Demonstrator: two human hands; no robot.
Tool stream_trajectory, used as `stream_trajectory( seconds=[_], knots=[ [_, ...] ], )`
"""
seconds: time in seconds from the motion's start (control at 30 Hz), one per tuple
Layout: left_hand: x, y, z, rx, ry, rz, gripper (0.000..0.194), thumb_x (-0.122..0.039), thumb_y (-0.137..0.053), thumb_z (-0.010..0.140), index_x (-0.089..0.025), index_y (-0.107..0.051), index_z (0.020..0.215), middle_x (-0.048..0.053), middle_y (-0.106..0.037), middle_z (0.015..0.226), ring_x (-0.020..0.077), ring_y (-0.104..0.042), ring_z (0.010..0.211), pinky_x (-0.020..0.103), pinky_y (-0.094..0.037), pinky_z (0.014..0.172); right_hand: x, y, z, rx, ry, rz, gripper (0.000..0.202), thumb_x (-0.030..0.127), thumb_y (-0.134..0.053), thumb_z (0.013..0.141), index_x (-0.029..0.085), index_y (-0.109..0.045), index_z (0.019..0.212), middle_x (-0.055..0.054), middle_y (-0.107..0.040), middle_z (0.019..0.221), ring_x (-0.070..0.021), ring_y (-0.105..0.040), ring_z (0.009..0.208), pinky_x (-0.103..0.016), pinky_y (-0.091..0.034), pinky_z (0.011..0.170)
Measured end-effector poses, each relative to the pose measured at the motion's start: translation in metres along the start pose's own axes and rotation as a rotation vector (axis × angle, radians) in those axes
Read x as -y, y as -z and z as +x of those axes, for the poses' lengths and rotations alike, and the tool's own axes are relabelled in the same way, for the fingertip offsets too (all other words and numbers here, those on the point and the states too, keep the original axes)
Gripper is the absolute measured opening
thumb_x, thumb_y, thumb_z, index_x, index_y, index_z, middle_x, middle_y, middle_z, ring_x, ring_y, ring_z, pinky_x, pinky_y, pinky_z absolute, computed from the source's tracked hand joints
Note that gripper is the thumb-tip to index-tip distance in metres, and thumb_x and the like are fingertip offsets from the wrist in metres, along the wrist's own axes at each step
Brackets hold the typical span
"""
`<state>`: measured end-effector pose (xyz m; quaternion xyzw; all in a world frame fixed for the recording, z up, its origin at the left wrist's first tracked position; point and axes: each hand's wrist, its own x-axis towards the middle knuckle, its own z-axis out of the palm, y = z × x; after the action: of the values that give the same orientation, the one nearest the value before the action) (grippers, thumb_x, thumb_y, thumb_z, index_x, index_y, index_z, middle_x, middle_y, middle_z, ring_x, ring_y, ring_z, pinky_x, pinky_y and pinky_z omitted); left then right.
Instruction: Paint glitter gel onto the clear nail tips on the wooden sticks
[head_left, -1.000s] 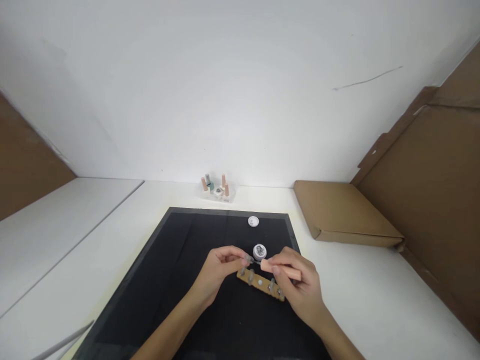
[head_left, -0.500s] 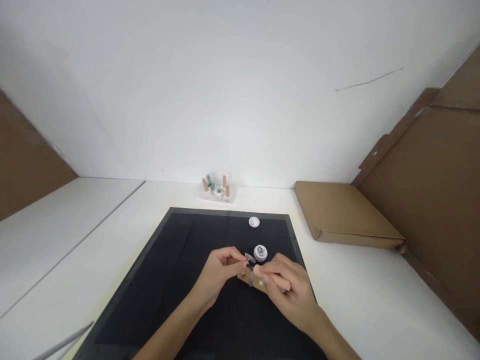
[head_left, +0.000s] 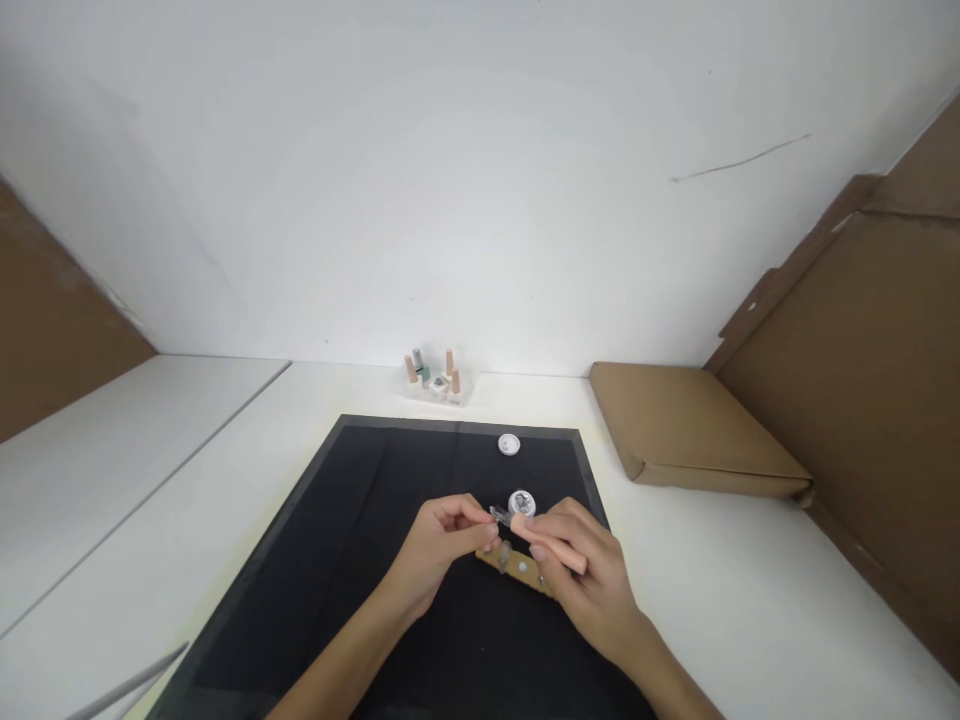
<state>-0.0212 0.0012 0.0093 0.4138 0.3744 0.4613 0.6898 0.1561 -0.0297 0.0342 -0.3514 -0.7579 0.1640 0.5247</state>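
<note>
My left hand point(head_left: 439, 550) is closed in a pinch on a small translucent piece point(head_left: 497, 514) that looks like a false nail. In my right hand point(head_left: 596, 575) is the peach cap of a nail polish brush point(head_left: 559, 551), its tip pointing left and meeting the small piece. The bristles are too small to make out. Below both hands a yellowish strip point(head_left: 525, 570) lies on the black mat, bearing a few small pieces; my right hand hides its right end. Just beyond the fingers stands an uncovered white jar point(head_left: 522, 501) with silvery contents.
A round white lid point(head_left: 508, 444) lies farther back on the black mat point(head_left: 405, 470). Behind the mat, a clear tray point(head_left: 457, 400) holds several nail polish bottles point(head_left: 454, 382). A flat cardboard box point(head_left: 690, 425) rests at the right; cardboard panels point(head_left: 862, 400) flank the white table.
My right hand has shifted slightly up and right, raising the brush from below the small piece to its level. More of the yellowish strip shows. My left hand stays in place.
</note>
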Motion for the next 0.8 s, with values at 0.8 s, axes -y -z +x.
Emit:
stream_trajectory(
  seconds=[0.8],
  knots=[
    [0.0032, 0.0043, 0.0001, -0.015, -0.017, 0.004, 0.014, -0.019, -0.083, 0.059, -0.013, -0.071, 0.059, -0.001, -0.062, 0.061, 0.0091, -0.057, 0.057, 0.022, -0.043, 0.06, -0.0027, -0.0031, -0.0019, -0.002, 0.07, -0.034, 0.016, 0.005, -0.052, 0.082, 0.016, -0.064, 0.083, -0.001, -0.056, 0.063, -0.0115, -0.052, 0.052, -0.022, -0.041, 0.048]
  ],
)
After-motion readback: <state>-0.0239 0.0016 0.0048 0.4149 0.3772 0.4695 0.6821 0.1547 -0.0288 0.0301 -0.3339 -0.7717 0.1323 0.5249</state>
